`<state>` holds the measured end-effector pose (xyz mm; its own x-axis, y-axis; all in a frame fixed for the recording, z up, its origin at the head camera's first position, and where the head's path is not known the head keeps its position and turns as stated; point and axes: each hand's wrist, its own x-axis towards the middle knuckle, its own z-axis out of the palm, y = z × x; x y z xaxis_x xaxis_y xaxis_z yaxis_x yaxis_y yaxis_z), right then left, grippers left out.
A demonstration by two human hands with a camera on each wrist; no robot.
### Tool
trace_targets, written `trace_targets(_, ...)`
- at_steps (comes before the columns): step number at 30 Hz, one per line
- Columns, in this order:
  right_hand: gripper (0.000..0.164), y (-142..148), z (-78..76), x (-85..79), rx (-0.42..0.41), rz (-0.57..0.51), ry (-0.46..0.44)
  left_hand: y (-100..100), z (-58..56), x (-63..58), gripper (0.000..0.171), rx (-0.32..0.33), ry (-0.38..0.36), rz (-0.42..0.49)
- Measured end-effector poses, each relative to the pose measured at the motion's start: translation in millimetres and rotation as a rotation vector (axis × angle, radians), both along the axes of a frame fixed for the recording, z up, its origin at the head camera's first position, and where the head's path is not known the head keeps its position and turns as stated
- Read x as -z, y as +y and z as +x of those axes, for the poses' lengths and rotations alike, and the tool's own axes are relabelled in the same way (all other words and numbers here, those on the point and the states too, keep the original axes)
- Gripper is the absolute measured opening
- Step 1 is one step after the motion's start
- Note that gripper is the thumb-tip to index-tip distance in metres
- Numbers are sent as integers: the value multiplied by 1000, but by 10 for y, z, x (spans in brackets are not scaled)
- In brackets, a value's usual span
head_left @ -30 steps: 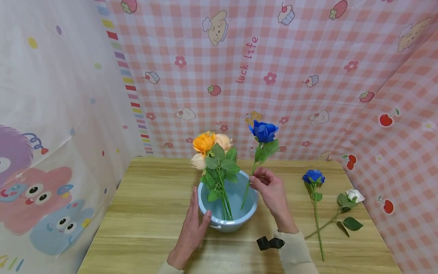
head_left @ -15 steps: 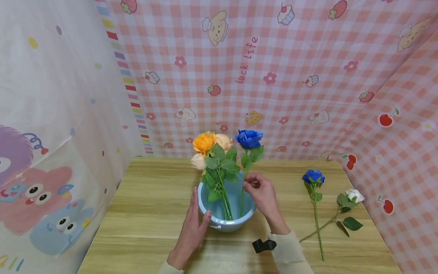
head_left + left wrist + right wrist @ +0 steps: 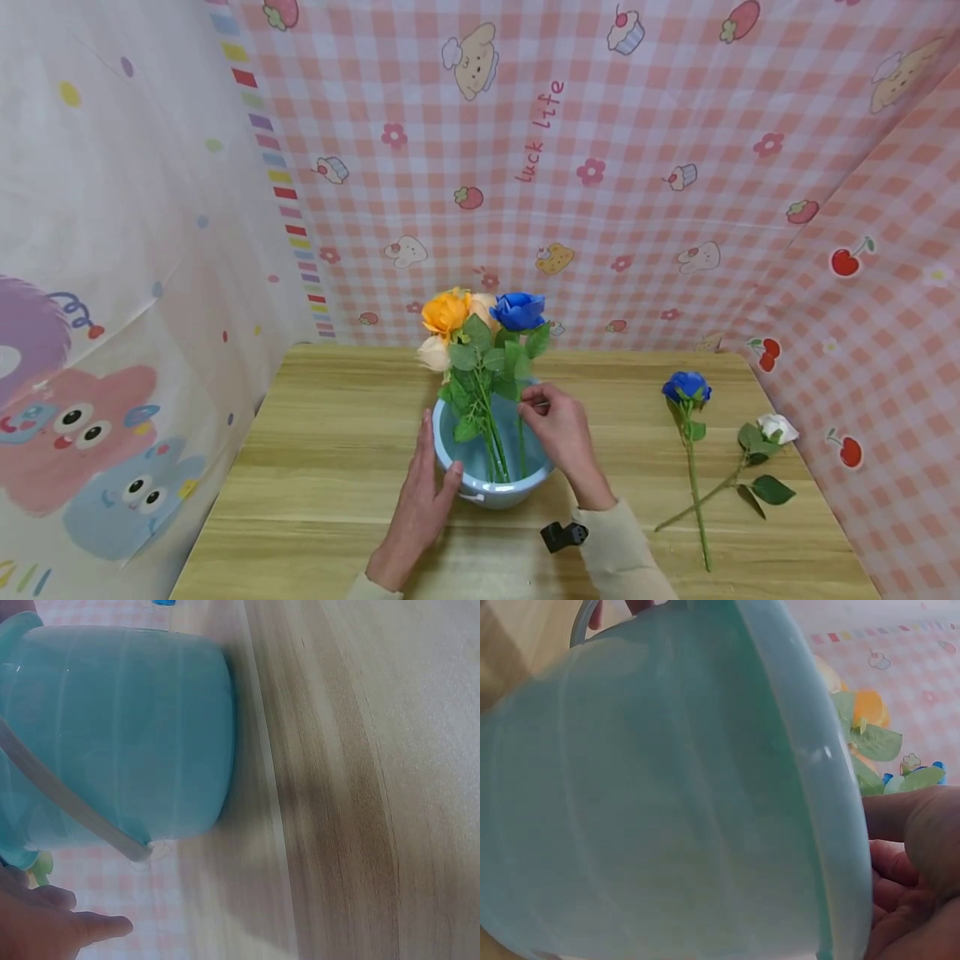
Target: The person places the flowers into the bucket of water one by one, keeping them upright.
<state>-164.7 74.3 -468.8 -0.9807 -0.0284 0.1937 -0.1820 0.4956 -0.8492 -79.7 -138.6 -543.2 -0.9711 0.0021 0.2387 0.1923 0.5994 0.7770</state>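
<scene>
A light blue bucket (image 3: 495, 498) stands on the table, several flowers in it. An orange rose (image 3: 446, 312) and pale peach roses (image 3: 434, 353) lean toward its back left. My right hand (image 3: 558, 429) pinches the green stem of a blue rose (image 3: 519, 311), whose lower end is inside the bucket. With fingers straight, my left hand (image 3: 423, 504) rests along the bucket's left side, thumb at the rim. In the left wrist view the bucket's wall (image 3: 135, 735) and grey handle (image 3: 71, 799) show. The right wrist view shows my right hand (image 3: 919, 877) beyond the rim, its fingertips hidden.
To the right on the wooden table (image 3: 322, 467) lie another blue rose (image 3: 687, 387) and a white rose (image 3: 777, 428), their stems crossing. A checked cloth (image 3: 585, 125) hangs behind the table. A black device (image 3: 564, 536) sits at my right wrist.
My right hand has moved left and slightly down, bringing the blue rose beside the orange and peach ones with its stem lower in the bucket. My left hand has stayed in place.
</scene>
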Motion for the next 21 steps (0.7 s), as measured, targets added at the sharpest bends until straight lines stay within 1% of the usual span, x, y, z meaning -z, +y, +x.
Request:
trace_targets(6,9,-71,-18,-18,-8,38,-21,-5,0,-5,80,3,1,1)
trace_targets(14,6,-115,-36,-30,-3,151,-17,-2,-3,10,80,-2,8,-5)
trace_targets(21,6,-116,-47,-25,-5,179,1,8,-2,1,81,-3,3,-6)
